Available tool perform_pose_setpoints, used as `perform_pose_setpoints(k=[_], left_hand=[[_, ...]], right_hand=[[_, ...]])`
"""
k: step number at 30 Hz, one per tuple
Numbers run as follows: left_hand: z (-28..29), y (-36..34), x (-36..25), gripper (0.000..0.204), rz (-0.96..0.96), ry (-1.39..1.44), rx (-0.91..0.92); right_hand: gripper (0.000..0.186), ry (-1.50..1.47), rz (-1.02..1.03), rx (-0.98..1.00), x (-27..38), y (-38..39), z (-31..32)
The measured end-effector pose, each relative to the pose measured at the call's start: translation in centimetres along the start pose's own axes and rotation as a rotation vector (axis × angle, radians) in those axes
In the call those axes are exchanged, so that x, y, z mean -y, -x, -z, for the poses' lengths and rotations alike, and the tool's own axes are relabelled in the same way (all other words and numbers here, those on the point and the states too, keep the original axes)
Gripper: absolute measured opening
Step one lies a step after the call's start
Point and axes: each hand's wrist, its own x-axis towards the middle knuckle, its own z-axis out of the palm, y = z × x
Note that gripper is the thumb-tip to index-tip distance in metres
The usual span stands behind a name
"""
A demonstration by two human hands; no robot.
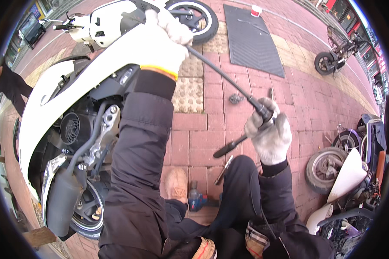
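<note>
In white work gloves, my left hand [166,36] is closed on the upper part of a long dark rod [220,71] beside a white scooter's body [99,60]. My right hand [268,134] grips the rod's thicker black lower end, where a tool with a black handle [222,149] sticks out down and left. The scooter's fan cover [71,127], grey exhaust [62,203] and rear wheel show left of my left arm. Below my hands on the paving lie a blue power tool [196,198] and a slim metal tool [222,170], between my shoe and knee.
A second white scooter [103,26] stands at top left, a grey mat [250,43] with a cup [256,11] at top. A small bike [333,58] is at upper right, disassembled scooters [350,172] at lower right. Another person's dark-clad legs [15,86] are at the left edge.
</note>
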Motion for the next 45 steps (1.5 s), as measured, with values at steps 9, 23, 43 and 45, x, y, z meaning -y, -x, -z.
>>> perform_pose_setpoints(k=[9,23,43,45], left_hand=[[1.7,-3.1,4.7,0.062,0.039,0.349,-0.309],[2.5,-7.0,3.3,0.068,0.061,0.623,-0.325],[18.5,15.5,9.1,0.061,0.171,-0.142,-0.891],[19.9,17.0,9.6,0.058,0.121,-0.126,-0.875]], right_hand=[[0.068,-0.300,0.071,0.194,2.0,0.0,-1.4],[0.047,-0.069,0.580,0.017,7.8,4.3,1.6],[0.052,0.723,-0.799,0.443,-13.8,0.3,7.0],[0.049,0.736,-0.905,0.239,-14.6,2.5,5.0]])
